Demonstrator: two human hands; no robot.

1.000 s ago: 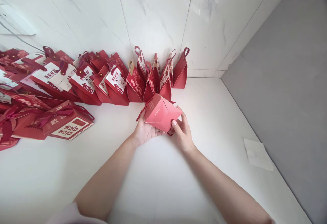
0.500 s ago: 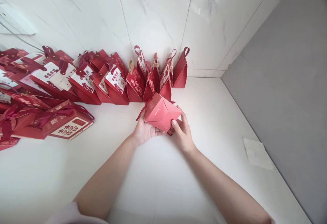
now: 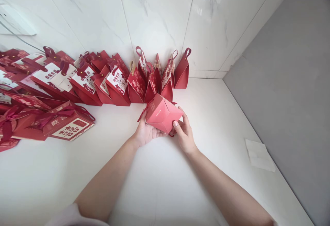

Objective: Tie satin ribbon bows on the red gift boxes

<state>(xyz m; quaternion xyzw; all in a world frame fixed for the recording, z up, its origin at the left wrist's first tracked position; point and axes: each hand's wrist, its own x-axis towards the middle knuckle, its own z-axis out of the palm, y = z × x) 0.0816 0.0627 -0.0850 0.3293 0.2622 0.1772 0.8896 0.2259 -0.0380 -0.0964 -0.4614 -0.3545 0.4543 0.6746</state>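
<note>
White countertop [image 3: 208, 116]'s being kinda hogged by red gift boxes [image 3: 122, 97] while a pinkish box [image 3: 163, 117] is being cradled by the left hand [image 3: 144, 135] and gripped by the right hand [image 3: 186, 137].

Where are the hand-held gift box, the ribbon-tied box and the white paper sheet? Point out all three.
Hand-held gift box [image 3: 163, 115], head view, on the folded panels facing the camera.
Ribbon-tied box [image 3: 70, 130], head view, on its white label.
White paper sheet [image 3: 260, 155], head view, on its middle.
</note>
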